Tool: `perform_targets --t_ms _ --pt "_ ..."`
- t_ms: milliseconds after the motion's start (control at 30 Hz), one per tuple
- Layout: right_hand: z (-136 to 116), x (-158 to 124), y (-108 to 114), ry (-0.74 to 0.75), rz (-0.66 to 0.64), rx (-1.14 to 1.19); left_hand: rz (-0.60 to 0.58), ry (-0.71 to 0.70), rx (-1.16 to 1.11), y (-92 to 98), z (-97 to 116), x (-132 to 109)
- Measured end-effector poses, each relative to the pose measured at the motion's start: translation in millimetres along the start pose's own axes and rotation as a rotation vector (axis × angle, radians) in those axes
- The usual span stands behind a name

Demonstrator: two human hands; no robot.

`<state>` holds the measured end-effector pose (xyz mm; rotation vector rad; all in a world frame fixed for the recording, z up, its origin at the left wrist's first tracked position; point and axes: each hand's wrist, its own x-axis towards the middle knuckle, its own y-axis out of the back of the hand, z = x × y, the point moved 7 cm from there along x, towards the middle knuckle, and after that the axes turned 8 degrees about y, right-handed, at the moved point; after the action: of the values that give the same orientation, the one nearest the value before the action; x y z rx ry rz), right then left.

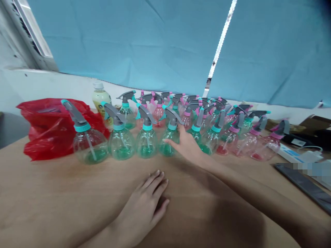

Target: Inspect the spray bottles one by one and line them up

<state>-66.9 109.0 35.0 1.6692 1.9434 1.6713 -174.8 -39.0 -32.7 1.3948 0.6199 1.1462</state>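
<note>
My right hand [190, 144] reaches forward to a green spray bottle [167, 147] with a grey trigger head and turquoise collar. The thumb lies across the front of its round body; the other fingers go behind its right side and are partly hidden. The bottle stands upright on the table. My left hand [146, 199] rests on the wooden table [51, 199] with fingers stretched out, holding nothing. Left of the held bottle are more green spray bottles [147, 146]; to the right are green ones and pink spray bottles [265, 150]. Many contain some liquid.
A red plastic bag [54, 134] sits at the left, with a white-capped drink bottle [99, 94] behind it. More sprayers stand crowded at the back. On the right are a white power strip [289, 153] and a dark flat object [302, 184]. Blue sheeting [165, 44] hangs behind.
</note>
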Motion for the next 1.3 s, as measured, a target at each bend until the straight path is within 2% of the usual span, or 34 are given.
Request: perform_targets --t_ms 167,333,433,567,733,1033,1167,1300 --pt "-7 -2 4 0.003 0.016 0.067 -0.021 -0.008 0.011 -4.5 4 10" --pt "-7 -31 33 0.093 0.07 0.098 -0.055 -0.035 0.024 -10.7 10 27" --pt "7 -52 58 0.128 0.102 0.069 -0.065 -0.058 0.033 -15.3 16 40" --pt "39 -63 83 0.025 0.196 -0.008 -0.072 -0.077 0.015 -24.0 25 57" --pt "60 -45 79 -0.069 0.197 0.006 -0.073 -0.082 -0.043 -31.3 36 74" --pt "58 -14 55 -0.177 0.103 -0.141 -0.1 -0.074 -0.074 -32.7 35 78" --pt "56 -11 54 -0.196 0.046 -0.198 -0.084 -0.065 -0.127 -32.0 33 77" --pt "52 -24 61 -0.174 -0.01 -0.15 -0.01 0.073 -0.28 -24.8 21 75"
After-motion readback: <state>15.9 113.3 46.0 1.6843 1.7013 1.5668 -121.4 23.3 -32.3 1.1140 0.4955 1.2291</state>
